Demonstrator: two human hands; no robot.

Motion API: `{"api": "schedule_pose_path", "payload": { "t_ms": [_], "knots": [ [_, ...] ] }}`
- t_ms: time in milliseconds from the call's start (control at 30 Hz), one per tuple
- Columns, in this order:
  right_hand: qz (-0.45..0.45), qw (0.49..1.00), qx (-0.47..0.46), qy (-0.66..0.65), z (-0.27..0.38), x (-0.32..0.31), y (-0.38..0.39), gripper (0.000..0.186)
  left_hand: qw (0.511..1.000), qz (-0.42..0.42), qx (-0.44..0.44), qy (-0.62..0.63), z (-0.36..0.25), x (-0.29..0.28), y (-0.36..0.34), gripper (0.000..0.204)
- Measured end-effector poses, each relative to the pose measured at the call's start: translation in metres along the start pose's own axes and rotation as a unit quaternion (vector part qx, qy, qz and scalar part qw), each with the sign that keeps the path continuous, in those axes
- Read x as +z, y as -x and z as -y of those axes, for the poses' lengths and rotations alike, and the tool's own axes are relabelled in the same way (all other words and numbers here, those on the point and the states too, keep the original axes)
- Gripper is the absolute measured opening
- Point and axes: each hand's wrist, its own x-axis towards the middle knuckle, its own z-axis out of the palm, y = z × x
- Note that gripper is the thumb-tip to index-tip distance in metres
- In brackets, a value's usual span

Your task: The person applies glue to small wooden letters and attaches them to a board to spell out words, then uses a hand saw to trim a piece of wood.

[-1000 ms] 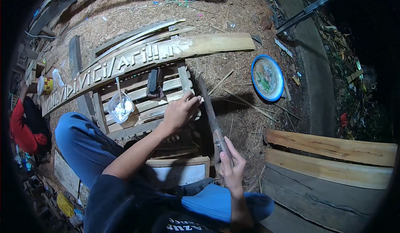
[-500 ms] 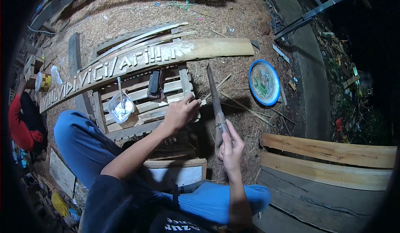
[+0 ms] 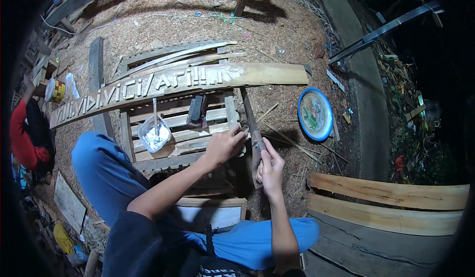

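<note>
My right hand point(image 3: 271, 170) is closed around a long, narrow, dark tool point(image 3: 251, 116) that looks like a knife or saw; its exact kind is unclear. It points away from me, its far end reaching the near edge of a long board point(image 3: 269, 74) with raised wooden letters. Close to its left side, my left hand point(image 3: 225, 147) is closed in a pinch on what seems a small pale piece of wood, mostly hidden by the fingers. Left of that hand, a clear plastic tub point(image 3: 166, 139) of white paste holds a stick point(image 3: 155, 111). A dark brush-like block point(image 3: 197, 109) lies nearby.
A slatted wooden pallet point(image 3: 163, 164) supports the lettered board. To the right are a blue-rimmed round tray point(image 3: 300, 114) and planks point(image 3: 381, 217). At far left, a person in a red sleeve point(image 3: 19, 128) is beside a yellow-patterned bucket point(image 3: 55, 90). Shavings cover the ground.
The view has shifted slightly. My right hand and the tool have drawn nearer my left hand, and the tool's far end now meets the board's edge. My left hand stays pinched.
</note>
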Motion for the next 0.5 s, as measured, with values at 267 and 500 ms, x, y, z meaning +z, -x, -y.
{"api": "schedule_pose_path", "payload": {
  "t_ms": [267,500],
  "knots": [
    [0.015,0.991,-0.043,0.125,-0.012,0.001,-0.017,0.046,1.0,0.027,-0.012,-0.003,0.001,0.003,0.003,0.032],
    [0.021,0.978,-0.097,0.186,-0.015,0.009,-0.008,0.049,0.999,0.047,-0.012,-0.008,0.002,0.004,0.004,0.04]
  ]
}}
